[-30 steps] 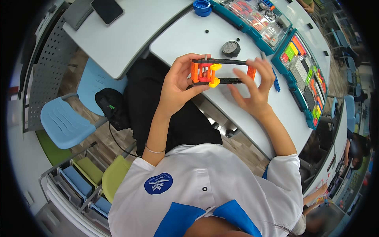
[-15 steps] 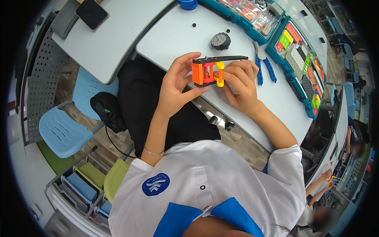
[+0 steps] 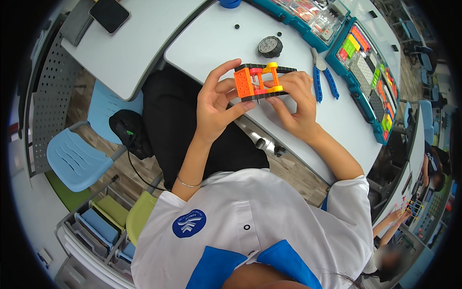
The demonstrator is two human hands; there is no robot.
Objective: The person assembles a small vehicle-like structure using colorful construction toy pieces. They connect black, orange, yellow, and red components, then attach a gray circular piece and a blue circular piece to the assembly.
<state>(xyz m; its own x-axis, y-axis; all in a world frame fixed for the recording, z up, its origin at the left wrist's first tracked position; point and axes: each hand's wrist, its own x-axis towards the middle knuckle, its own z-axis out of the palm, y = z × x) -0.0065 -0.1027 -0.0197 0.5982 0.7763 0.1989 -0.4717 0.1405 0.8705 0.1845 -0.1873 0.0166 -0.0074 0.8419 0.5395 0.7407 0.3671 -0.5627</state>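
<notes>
The right hand (image 3: 296,103) is covering the far end of the orange-and-black model (image 3: 260,82). Beyond both hands, the picture's top edge is cutting off a blue round thing (image 3: 230,3) and a parts tray (image 3: 313,17).

Far left on your tabletop (image 3: 120,58) lies a dark-screened rectangular phone (image 3: 109,14). Your white shirt bears a round blue badge (image 3: 189,223).

We count two hands, the left hand (image 3: 216,103) and the right hand (image 3: 293,103), both closed around one small block assembly (image 3: 260,82) of orange, red, yellow and black parts at the centre. At twelve o'clock lies one black wheel (image 3: 270,46); at one o'clock one pair of blue-handled pliers (image 3: 323,77). Two teal parts trays (image 3: 373,72) sit toward two o'clock. One dark phone (image 3: 109,14) rests at eleven o'clock, and one light blue chair (image 3: 77,159) stands at nine o'clock.
</notes>
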